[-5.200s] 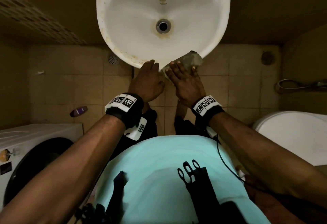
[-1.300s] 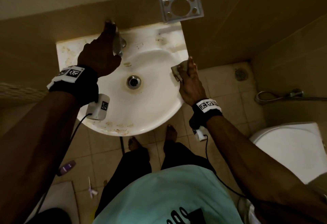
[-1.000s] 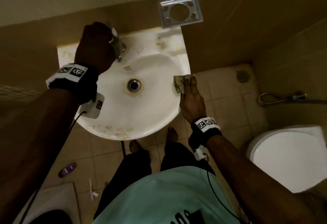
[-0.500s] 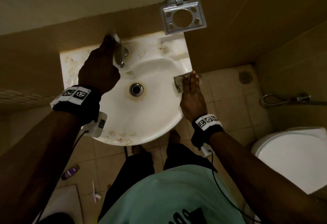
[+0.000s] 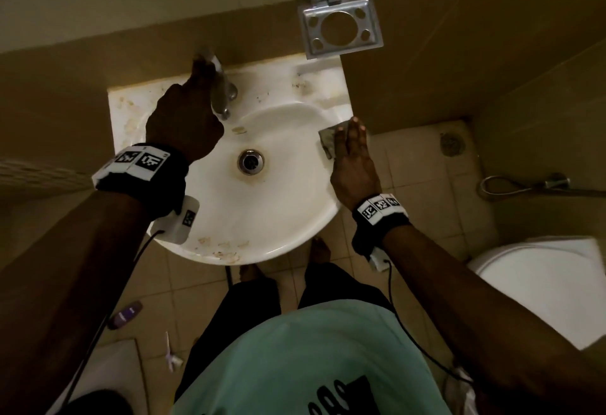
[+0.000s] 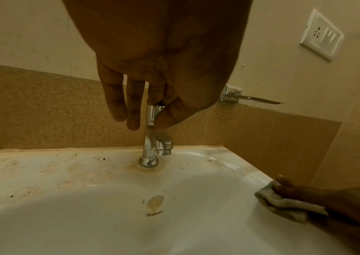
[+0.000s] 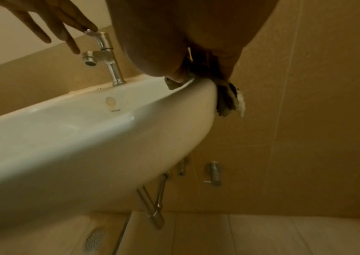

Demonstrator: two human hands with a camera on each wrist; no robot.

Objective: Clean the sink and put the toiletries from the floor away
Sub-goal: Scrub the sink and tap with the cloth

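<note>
From the head view, we stand over a white sink [image 5: 262, 211] with brown stains along its near rim and back ledge. Our left hand [image 5: 183, 119] reaches to the tap [image 5: 224, 93] at the back edge of the sink, fingertips on its top handle. Our right hand [image 5: 352, 158] lies flat with straight fingers on a grey cloth [image 5: 329, 140], pressing it onto the right rim of the sink. On the floor tiles below the sink's left side lie a purple bottle [image 5: 126, 314] and, nearer us, a small white toothbrush [image 5: 170, 354]. A metal holder [image 5: 341, 30] hangs on the wall above the sink's back right corner, and a white toilet [image 5: 551, 286] sits at the right.

From the left wrist view, the thumb and a finger pinch the top handle of the tap [image 6: 156, 138] while the other fingers [image 6: 117, 103] hang straight and loose. No water runs from the spout. The basin shows a brownish overflow spot, and dark specks dot the back ledge. At the right rim, the cloth [image 6: 283, 205] sits under the other hand's fingers.

From the right wrist view, the cloth [image 7: 226, 98] drapes over the sink's [image 7: 87, 138] outer rim, part hanging down the outside, with our palm pressed on top. How the fingers lie here, we cannot tell.
</note>
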